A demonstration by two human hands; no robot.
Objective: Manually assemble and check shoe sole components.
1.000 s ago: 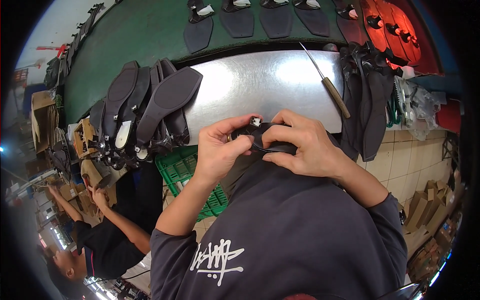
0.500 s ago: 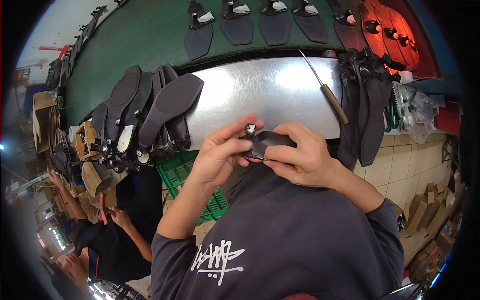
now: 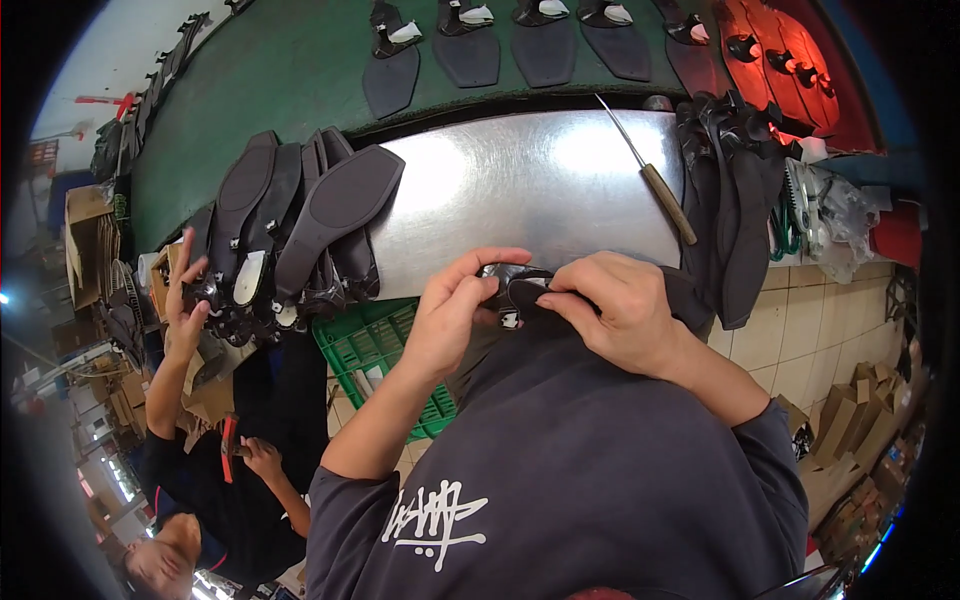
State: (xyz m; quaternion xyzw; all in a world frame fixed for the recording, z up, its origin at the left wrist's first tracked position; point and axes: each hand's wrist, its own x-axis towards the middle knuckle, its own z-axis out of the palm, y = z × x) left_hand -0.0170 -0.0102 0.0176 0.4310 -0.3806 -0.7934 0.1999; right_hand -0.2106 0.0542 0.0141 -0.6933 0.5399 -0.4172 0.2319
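Both my hands hold one small black shoe part (image 3: 522,291) at the near edge of a shiny metal worktop (image 3: 520,185), close to my chest. My left hand (image 3: 455,315) pinches its left end between thumb and fingers. My right hand (image 3: 612,308) covers its right side and presses down on it. A small white spot shows on the part's underside. Most of the part is hidden under my fingers.
A stack of black shoe soles (image 3: 290,230) leans at the worktop's left. A knife with a wooden handle (image 3: 655,180) lies at the right, beside black uppers (image 3: 735,190). More soles (image 3: 470,45) lie on the green belt behind. A green crate (image 3: 375,345) sits below. Another person (image 3: 200,440) works at the lower left.
My hands have turned the black part and drawn it a little lower toward my chest. The other person's hand at the left has risen toward the stacked soles.
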